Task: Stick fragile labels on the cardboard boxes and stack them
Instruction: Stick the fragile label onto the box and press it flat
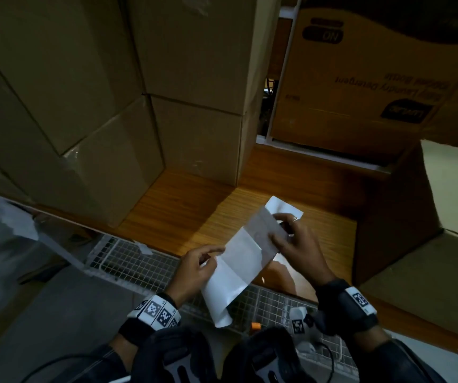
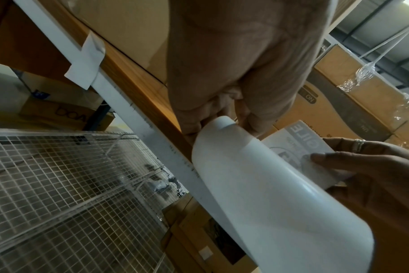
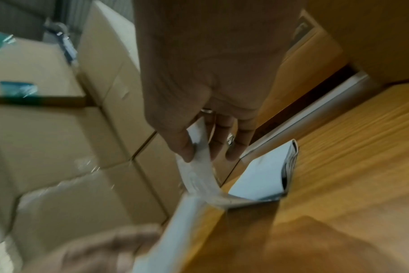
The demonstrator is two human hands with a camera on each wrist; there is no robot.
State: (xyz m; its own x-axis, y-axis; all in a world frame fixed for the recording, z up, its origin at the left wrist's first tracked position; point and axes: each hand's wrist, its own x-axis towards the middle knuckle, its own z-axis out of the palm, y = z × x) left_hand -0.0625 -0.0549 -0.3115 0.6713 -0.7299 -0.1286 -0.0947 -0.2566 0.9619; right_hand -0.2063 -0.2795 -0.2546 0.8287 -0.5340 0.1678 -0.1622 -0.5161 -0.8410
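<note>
Both hands are holding a white label strip [image 1: 243,251] above the wooden shelf [image 1: 194,214]. The left hand [image 1: 194,268] is pinching its near edge; the right hand [image 1: 295,239] is gripping the far label. Stacked cardboard boxes [image 1: 194,78] are standing behind on the shelf.

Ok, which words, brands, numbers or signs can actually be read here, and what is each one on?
"NO", upside down: dark panel on the printed cardboard box.
"Laundry Detergent", upside down: same box; the words around it and the dark logo below are too blurred.
"GILE": the end of a word on the label pinched by the right hand.
The left hand holds the blank white backing strip.
Wristband markers: patterns only.
</note>
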